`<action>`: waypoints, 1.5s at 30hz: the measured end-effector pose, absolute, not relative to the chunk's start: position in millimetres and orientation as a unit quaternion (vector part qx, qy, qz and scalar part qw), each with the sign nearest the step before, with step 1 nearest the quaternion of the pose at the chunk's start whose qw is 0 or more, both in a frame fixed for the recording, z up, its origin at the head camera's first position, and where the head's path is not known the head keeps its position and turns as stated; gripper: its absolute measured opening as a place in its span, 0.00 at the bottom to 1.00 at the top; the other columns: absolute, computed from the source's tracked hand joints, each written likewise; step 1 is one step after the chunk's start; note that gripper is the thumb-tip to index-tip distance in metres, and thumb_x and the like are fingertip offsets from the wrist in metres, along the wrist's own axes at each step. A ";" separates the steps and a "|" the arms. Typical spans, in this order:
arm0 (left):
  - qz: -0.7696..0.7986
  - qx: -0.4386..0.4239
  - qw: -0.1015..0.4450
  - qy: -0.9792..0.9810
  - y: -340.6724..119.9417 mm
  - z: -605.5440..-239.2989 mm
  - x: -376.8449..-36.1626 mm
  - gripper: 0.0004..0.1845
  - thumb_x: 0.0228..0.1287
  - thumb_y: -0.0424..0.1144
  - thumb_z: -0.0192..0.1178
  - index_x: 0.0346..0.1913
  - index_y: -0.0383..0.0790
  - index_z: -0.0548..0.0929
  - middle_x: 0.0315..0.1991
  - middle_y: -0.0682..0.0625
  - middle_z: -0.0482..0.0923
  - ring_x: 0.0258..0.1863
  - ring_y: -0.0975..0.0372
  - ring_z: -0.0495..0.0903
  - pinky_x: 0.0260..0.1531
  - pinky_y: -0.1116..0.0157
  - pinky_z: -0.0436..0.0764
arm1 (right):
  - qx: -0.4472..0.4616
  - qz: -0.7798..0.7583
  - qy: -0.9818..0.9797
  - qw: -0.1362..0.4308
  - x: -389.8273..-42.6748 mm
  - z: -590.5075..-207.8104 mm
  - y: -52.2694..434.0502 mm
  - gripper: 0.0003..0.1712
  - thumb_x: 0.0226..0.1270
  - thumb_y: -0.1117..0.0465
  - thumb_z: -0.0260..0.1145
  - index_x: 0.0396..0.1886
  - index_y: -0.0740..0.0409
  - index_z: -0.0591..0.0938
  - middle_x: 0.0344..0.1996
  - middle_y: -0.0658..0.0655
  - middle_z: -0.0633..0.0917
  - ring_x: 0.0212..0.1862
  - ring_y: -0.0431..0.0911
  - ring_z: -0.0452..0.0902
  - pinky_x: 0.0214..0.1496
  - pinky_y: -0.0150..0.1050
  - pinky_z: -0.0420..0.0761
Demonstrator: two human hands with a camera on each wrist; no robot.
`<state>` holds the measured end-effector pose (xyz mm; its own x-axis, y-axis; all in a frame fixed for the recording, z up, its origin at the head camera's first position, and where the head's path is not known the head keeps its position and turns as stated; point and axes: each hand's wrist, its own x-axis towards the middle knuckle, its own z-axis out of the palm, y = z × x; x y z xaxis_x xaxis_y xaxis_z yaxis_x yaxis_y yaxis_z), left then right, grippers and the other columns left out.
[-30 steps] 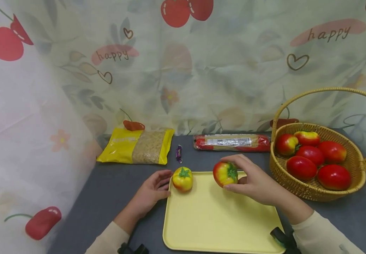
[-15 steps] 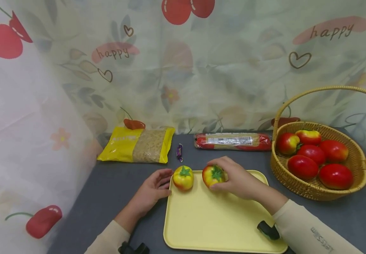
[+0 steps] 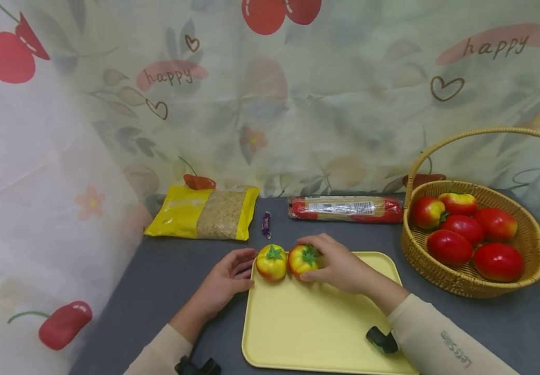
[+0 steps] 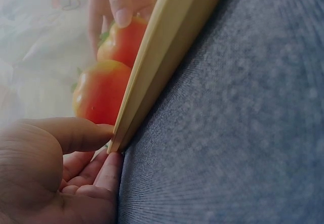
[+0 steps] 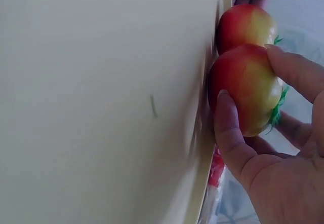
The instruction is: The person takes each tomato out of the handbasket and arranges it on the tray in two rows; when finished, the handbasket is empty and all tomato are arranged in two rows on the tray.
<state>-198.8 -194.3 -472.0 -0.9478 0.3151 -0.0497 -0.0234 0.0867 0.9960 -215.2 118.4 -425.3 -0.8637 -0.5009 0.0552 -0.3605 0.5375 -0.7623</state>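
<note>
A yellow tray lies on the grey table. Two yellow-red tomatoes with green tops sit side by side at its far left corner. My right hand grips the right tomato, thumb and fingers curled round it. The left tomato stands free next to it. My left hand holds the tray's left rim at that corner, thumb on top and fingers under the edge.
A wicker basket with several red tomatoes stands at the right. A yellow bag, a small purple candy and a red packet of noodles lie along the back. A printed curtain hangs behind and at the left.
My right hand has carried its tomato leftward and down onto the tray, beside the first tomato. The left hand has stayed on the tray's rim.
</note>
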 end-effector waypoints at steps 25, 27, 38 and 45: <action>0.665 0.089 0.121 0.732 -192.7 -469.0 -197.0 0.40 0.65 0.18 0.66 0.80 0.28 0.66 0.78 0.34 0.67 0.77 0.44 0.68 0.72 0.52 0.73 | -0.246 -0.415 0.873 0.073 -213.7 -424.6 106.5 0.43 0.67 0.54 0.83 0.77 0.61 0.76 0.64 0.61 0.77 0.60 0.55 0.76 0.67 0.59 0.78; 0.666 0.089 0.122 0.731 -193.0 -469.0 -196.8 0.40 0.65 0.18 0.66 0.80 0.28 0.66 0.78 0.34 0.67 0.77 0.43 0.68 0.72 0.52 0.73 | -0.244 -0.415 0.873 0.072 -213.0 -424.7 106.9 0.42 0.67 0.55 0.83 0.76 0.60 0.76 0.64 0.61 0.77 0.60 0.56 0.76 0.67 0.59 0.79; 0.667 0.090 0.124 0.730 -193.1 -467.8 -196.2 0.40 0.66 0.18 0.66 0.80 0.28 0.66 0.78 0.34 0.67 0.77 0.43 0.68 0.72 0.53 0.74 | -0.238 -0.438 0.864 0.066 -204.5 -420.2 122.2 0.42 0.70 0.53 0.81 0.79 0.56 0.75 0.66 0.62 0.76 0.65 0.59 0.77 0.58 0.54 0.84; 0.667 0.091 0.124 0.729 -193.2 -468.8 -196.3 0.40 0.67 0.19 0.66 0.80 0.29 0.66 0.78 0.34 0.66 0.77 0.44 0.68 0.72 0.53 0.74 | -0.234 -0.477 0.844 0.073 -190.9 -409.9 142.0 0.40 0.75 0.50 0.77 0.81 0.51 0.73 0.73 0.62 0.75 0.67 0.61 0.77 0.56 0.50 0.87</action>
<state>-196.3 -193.2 -468.8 -0.9525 0.2985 -0.0603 -0.0334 0.0946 0.9950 -190.9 142.0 -409.9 -0.8800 -0.4643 0.1003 -0.3256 0.4359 -0.8391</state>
